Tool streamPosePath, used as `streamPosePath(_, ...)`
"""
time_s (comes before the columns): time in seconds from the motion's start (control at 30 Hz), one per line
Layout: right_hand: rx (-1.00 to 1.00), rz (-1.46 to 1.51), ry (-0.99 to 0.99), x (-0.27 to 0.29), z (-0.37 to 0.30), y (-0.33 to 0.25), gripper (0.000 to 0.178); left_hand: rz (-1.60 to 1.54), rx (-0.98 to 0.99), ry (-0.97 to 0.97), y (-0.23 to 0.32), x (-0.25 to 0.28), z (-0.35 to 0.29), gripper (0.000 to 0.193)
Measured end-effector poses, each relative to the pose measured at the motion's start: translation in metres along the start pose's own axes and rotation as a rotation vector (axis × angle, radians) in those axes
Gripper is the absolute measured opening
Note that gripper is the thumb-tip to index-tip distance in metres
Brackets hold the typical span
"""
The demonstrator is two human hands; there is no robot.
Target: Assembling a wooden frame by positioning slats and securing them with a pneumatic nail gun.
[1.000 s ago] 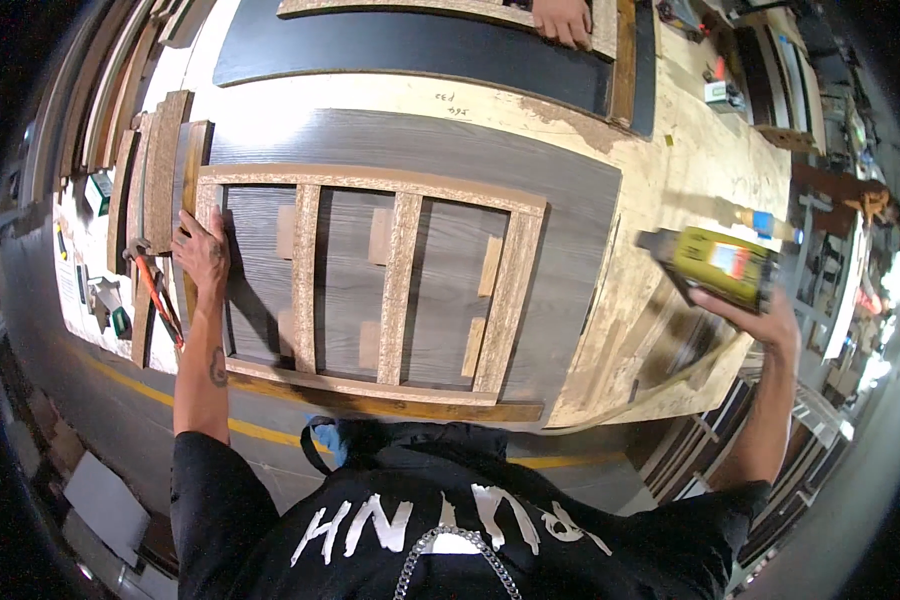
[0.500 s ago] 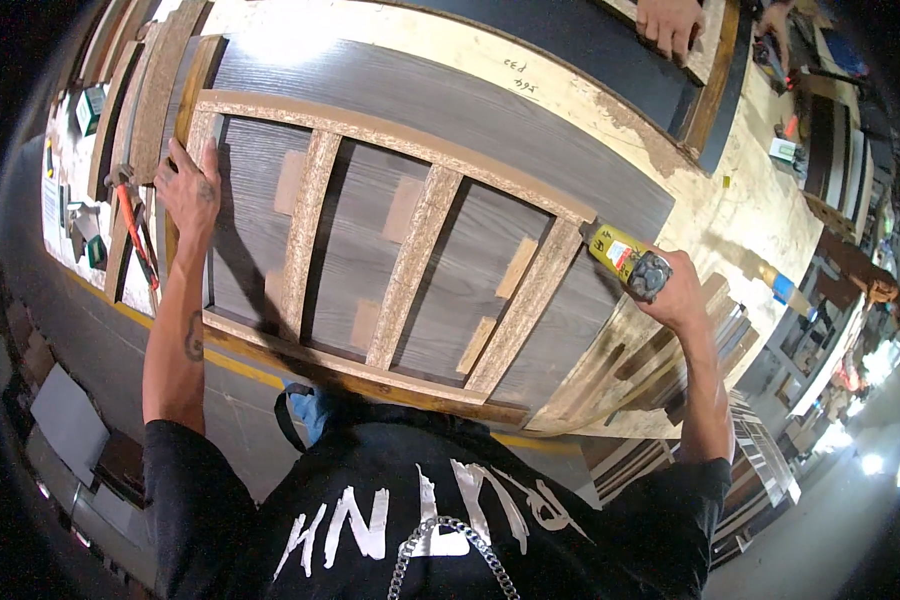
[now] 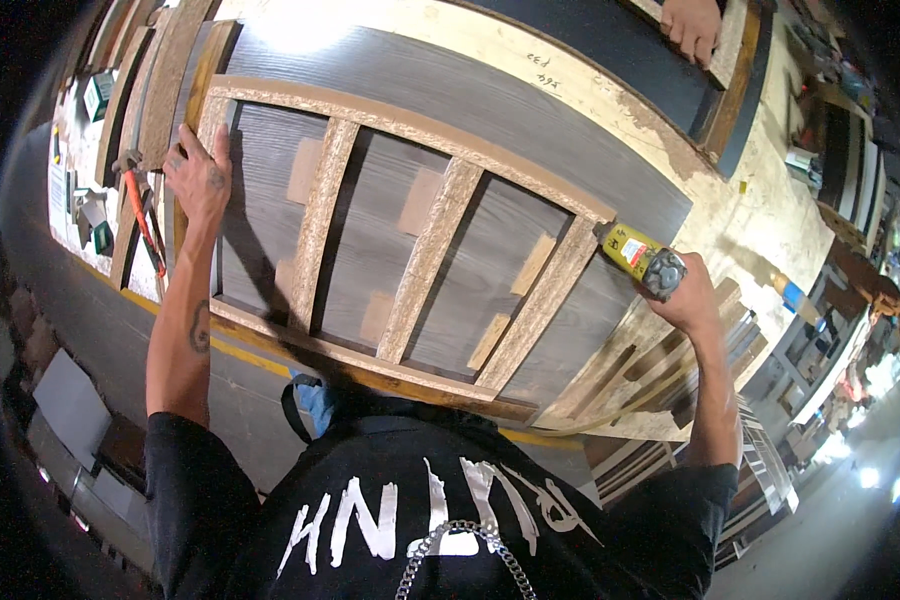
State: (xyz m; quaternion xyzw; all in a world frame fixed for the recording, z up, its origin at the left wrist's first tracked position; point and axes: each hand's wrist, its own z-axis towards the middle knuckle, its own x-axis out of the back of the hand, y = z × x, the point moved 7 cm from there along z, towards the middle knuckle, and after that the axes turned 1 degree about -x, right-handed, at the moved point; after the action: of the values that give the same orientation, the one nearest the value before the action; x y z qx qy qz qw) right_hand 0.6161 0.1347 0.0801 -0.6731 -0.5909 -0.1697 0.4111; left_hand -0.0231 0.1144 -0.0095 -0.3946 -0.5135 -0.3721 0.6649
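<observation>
My left hand (image 3: pixel 202 180) is at the left end of a ladder-like wooden frame (image 3: pixel 430 270), its thumb and fingers on either side of the end bar. In my right hand (image 3: pixel 692 300) is a yellow nail gun (image 3: pixel 630 250) with a black cap, its nose against the frame's far right corner. The frame has several crossbars and lies on a grey wood-grain panel (image 3: pixel 560 160). Small wood blocks (image 3: pixel 425 200) sit beside the crossbars.
Long wood strips (image 3: pixel 175 90) and an orange-handled hammer (image 3: pixel 142 215) lie at the left. More strips (image 3: pixel 660 370) and a hose lie at the near right. Another person's hand (image 3: pixel 692 25) rests on a dark framed panel across the table. A brush-like tool (image 3: pixel 792 296) lies farther right.
The whole view has shifted slightly, with the frame and both hands appearing a little farther right. The nail gun's nose stays at the same corner, and my left hand stays on the left end.
</observation>
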Motion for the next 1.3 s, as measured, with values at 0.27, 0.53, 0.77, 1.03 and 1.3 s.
streamPosePath(0.27, -0.045, 0.000, -0.053, -0.003, 0.002, -0.011, 0.032, 0.001, -0.015, 0.026, -0.004, -0.002, 0.000, 0.080)
streamPosePath(0.53, -0.053, -0.071, -0.054, -0.007, 0.000, -0.013, 0.039, -0.013, -0.017, 0.030, -0.001, 0.001, 0.000, 0.080)
streamPosePath(0.77, -0.008, -0.014, -0.055, -0.004, 0.004, -0.014, 0.041, -0.018, -0.032, 0.064, -0.001, 0.005, -0.002, 0.078)
streamPosePath(1.03, -0.007, 0.000, -0.052, -0.010, 0.004, -0.012, 0.045, -0.026, -0.018, 0.045, -0.003, -0.001, -0.001, 0.079)
streamPosePath(1.3, 0.095, -0.122, -0.020, -0.006, 0.007, -0.025, 0.035, -0.038, -0.006, 0.039, -0.003, -0.002, 0.000, 0.079)
